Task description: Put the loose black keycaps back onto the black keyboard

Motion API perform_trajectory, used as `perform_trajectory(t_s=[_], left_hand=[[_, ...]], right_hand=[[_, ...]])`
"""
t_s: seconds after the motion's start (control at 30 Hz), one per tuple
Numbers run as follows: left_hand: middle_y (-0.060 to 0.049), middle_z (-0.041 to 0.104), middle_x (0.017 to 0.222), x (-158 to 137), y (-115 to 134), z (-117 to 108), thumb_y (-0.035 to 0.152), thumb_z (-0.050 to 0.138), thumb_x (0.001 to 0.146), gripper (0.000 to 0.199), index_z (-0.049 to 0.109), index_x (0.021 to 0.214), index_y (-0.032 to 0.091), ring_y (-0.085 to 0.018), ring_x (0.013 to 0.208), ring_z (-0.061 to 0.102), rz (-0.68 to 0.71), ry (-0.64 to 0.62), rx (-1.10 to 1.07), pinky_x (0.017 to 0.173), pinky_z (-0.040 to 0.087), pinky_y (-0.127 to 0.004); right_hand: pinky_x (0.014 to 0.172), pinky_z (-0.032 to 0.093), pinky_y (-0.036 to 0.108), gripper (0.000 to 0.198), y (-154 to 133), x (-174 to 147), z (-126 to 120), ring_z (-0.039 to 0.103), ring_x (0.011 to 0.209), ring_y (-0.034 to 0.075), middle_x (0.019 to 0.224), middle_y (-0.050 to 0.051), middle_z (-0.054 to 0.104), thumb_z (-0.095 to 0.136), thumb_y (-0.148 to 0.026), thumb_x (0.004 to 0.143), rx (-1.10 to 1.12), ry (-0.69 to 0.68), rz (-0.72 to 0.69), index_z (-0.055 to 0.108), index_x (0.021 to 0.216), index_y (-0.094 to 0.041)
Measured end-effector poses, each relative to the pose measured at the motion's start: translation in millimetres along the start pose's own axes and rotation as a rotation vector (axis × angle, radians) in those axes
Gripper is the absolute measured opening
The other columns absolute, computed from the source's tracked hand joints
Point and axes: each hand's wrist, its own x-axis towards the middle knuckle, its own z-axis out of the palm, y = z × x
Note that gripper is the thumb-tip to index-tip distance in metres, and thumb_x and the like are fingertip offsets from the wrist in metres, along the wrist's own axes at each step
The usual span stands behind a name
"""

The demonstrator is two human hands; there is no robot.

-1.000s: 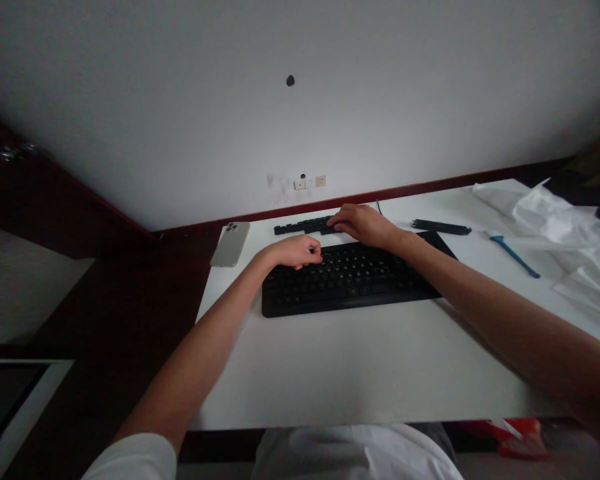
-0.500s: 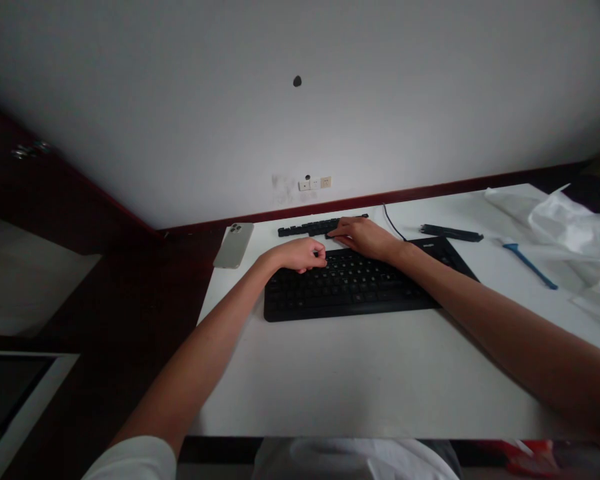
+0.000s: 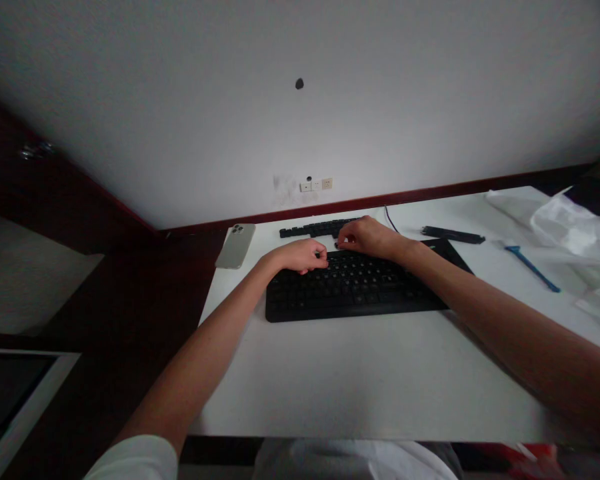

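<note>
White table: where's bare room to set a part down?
Widest: the strip of white table between the keyboard and the near edge, flanked by left forearm and right forearm. Smaller: at the back, between the cable and white plastic, behind the dark bar. Crowded: around the left hand, right hand and key row.

Place: home or small office room; cannot tell which
Far wall [image 3: 205, 120]: pale, with sockets [image 3: 316, 186] and dark red skirting [image 3: 430, 193]
Left side: dark red door [image 3: 65, 193] with shiny handle [image 3: 36, 151]
Table [image 3: 360, 373]: white, desk-like, bearing keyboard [image 3: 325, 303] and, at left, phone [image 3: 236, 248]
</note>
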Motion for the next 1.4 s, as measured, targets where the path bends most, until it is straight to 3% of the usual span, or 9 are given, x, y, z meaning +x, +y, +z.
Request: perform_trajectory(t_s=[0.27,0.5,0.7,0.97,1.4], left_hand=[[0.006,0.05,0.058,-1,0,-1,0.035,0.062,0.083,0.019,0.055,0.078,0.018,-0.008,0.045,0.049,0.01,0.003,0.017,0.051,0.034,-0.022],[0.006,0.051,0.059,-1,0,-1,0.035,0.06,0.083,0.017,0.058,0.079,0.018,-0.009,0.045,0.049,0.008,0.007,0.032,0.052,0.035,-0.023],[0.006,0.052,0.056,1,-3,0,0.037,0.06,0.083,0.019,0.06,0.079,0.019,-0.01,0.046,0.052,0.017,0.031,0.072,0.054,0.037,-0.024],[0.004,0.055,0.054,-2,-5,2,0.033,0.059,0.083,0.015,0.063,0.079,0.019,-0.012,0.047,0.054,0.022,0.079,0.119,0.054,0.037,-0.025],[0.003,0.055,0.054,-2,-7,3,0.033,0.059,0.085,0.015,0.062,0.079,0.02,-0.013,0.047,0.055,0.028,0.09,0.115,0.055,0.038,-0.027]], right_hand=[[0.084,0.047,0.033,0.029,0,-1,-4,0.068,0.093,0.021,0.109,0.008,0.076,0.058,-0.027,0.092,0.002,0.012,-0.029,0.076,0.113,-0.019],[0.081,0.05,0.033,0.028,-18,-5,-27,0.069,0.089,0.022,0.106,0.008,0.077,0.061,-0.03,0.09,0.064,0.036,0.006,0.078,0.11,-0.02],[0.076,0.052,0.03,0.027,-39,-20,-37,0.07,0.083,0.019,0.097,0.004,0.078,0.066,-0.034,0.086,0.217,-0.081,0.068,0.079,0.105,-0.022],[0.077,0.057,0.029,0.027,-53,-35,-22,0.073,0.084,0.02,0.092,0.005,0.079,0.068,-0.033,0.082,0.383,-0.31,0.099,0.078,0.102,-0.019],[0.07,0.056,0.028,0.021,-51,-34,-21,0.072,0.078,0.019,0.086,0.003,0.078,0.068,-0.032,0.082,0.325,-0.358,0.063,0.077,0.097,-0.02]])
